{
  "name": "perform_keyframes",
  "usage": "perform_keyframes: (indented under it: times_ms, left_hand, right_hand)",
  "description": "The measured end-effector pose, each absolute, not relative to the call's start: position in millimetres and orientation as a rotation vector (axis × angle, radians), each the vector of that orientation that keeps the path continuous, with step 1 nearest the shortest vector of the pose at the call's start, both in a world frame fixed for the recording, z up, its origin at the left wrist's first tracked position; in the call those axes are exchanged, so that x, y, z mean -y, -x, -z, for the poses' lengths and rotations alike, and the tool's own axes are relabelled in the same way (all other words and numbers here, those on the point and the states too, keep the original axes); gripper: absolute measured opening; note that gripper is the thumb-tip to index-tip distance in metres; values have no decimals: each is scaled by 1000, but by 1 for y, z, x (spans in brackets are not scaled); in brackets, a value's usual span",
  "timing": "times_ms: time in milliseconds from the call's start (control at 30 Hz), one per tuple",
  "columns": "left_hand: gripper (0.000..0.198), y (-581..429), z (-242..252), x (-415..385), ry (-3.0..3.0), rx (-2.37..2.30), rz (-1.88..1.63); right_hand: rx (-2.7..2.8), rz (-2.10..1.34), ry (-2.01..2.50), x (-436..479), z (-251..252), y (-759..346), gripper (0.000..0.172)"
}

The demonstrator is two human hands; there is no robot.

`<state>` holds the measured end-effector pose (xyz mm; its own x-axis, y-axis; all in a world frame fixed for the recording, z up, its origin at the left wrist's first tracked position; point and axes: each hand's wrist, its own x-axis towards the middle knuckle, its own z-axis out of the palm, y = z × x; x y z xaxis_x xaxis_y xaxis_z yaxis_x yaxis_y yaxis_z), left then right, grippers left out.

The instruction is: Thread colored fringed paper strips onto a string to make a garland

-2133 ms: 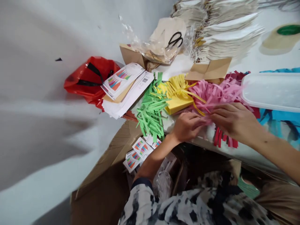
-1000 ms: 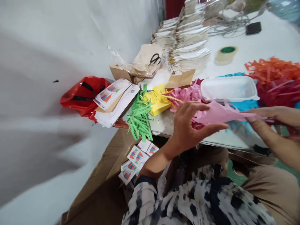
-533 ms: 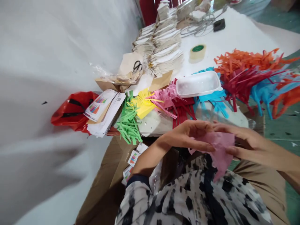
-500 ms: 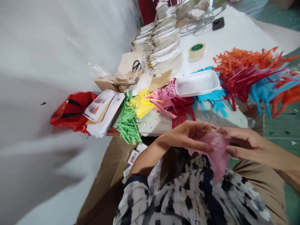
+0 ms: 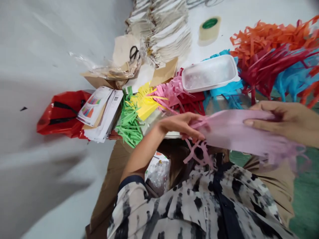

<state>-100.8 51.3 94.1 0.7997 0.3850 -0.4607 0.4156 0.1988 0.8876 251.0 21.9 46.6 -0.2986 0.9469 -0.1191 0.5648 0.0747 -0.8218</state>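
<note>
1. Bearing fringed paper bundles (image 5: 264, 38), the tabletop (image 5: 249, 13) runs back beside the wall (image 5: 74, 30).
2. Blurred pink paper (image 5: 231, 132), strips hanging at both ends, spans the air by the tabletop's near edge.
3. Right hand (image 5: 281, 119): gripping the paper, thumb in front.
4. Left hand (image 5: 184, 126): fingers pinched narrowly on its other end.
5. Tape roll (image 5: 205, 35): on the tabletop, well apart.
</note>
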Motion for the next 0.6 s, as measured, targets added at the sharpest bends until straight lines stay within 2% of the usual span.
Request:
perform_keyframes:
  times_ms: [100,233,267,367,433,500,600]
  left_hand:
    - [57,121,-106,-64,-1857,-991,-138]
    - [79,105,-100,-37,-2469,-1530,-666]
    - [80,92,-93,-25,-2564,-1497,-721]
    - [83,48,-57,4,-2762,-980,-578]
    - [70,26,-28,15,-2810,-925,-466]
    - [53,14,-2,23,-2801,-1013,-452]
    - [47,9,18,30,-2826,-1097,-526]
  right_hand:
    - [1865,-1246,1537,-43,-32,-240,75]
    - [1870,-1349,1636,-49,-14,-241,90]
    - [1891,-1341,1655,-50,-11,-243,92]
    - [2010,-1229,1660,-53,-3,-253,96]
    - [2154,-1052,1625,-55,-1,-259,94]
    - [2318,-729,1620,-50,-4,-261,87]
    - [2426,-147,1544,-25,-15,-256,67]
